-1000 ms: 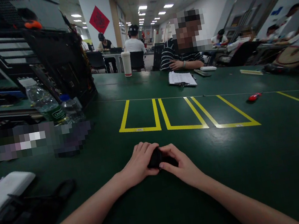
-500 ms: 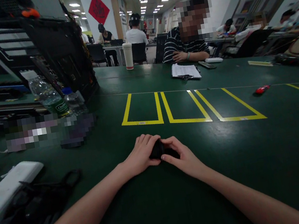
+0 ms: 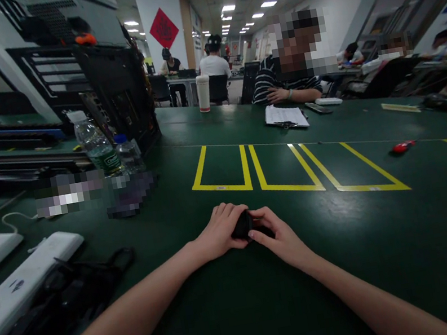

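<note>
A small black object (image 3: 242, 226) with a rounded body is held between my two hands, low over the green table (image 3: 248, 312). My left hand (image 3: 222, 229) wraps round it from the left, fingers over its top and thumb below. From the right, my right hand (image 3: 276, 234) pinches its right edge between thumb and fingers. Most of the object is covered, so its exact kind cannot be made out. Beyond the hands, yellow tape outlines (image 3: 292, 184) mark the tabletop.
White power banks (image 3: 32, 279) and black straps (image 3: 69, 296) lie at left. Behind them stand a plastic bottle (image 3: 95, 143) and a black computer case (image 3: 117, 94). A red tool (image 3: 403, 147) lies right; a clipboard (image 3: 286, 116) and a white cup (image 3: 203, 93) are farther back, near a seated person.
The view has shifted, so the scene sits slightly lower and farther right. Both hands keep their hold on the black object. At far left, another person's hand shows more.
</note>
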Available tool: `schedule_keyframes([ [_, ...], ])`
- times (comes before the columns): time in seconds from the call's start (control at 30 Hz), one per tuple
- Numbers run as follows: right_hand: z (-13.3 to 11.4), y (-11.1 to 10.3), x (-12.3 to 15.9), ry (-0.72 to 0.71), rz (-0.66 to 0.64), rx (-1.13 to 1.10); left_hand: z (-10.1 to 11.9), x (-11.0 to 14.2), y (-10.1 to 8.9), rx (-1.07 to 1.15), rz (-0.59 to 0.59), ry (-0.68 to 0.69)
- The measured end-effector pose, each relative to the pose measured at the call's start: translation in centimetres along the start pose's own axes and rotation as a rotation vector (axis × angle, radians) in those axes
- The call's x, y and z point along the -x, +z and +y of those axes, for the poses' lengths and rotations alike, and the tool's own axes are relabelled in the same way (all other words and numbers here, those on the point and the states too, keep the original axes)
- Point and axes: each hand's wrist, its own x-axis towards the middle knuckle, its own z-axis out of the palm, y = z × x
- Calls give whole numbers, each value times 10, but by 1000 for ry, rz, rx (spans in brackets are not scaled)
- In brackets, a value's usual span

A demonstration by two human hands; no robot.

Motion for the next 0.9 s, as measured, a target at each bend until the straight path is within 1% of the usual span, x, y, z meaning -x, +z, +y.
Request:
schedule_keyframes([
  [0.1, 1, 1, 0, -5, 22, -26, -2, -1, 2, -13, 18, 2],
  [0.23, 4, 0, -6, 36, 77, -66, -2, -6, 1, -17, 15, 35],
  [0.37, 6, -3, -12, 56, 77, -51, -1, -10, 0, -5, 26, 9],
  [0.5, 8, -6, -12, 70, 62, -22, -3, -12, 2, 4, 16, 3],
  [0.63, 6, -9, -9, 30, 9, -37, -8, -13, 4, 6, -2, 22],
  [0.7, 6, -9, -10, 0, 4, -40, -10, -15, 4, -1, -5, 19],
  [0.77, 6, -9, -11, -9, 22, -49, -12, -17, 4, -4, -6, 17],
  [0.9, 8, -9, -15, 30, 49, -58, -12, -18, 3, 23, -20, 8],
])
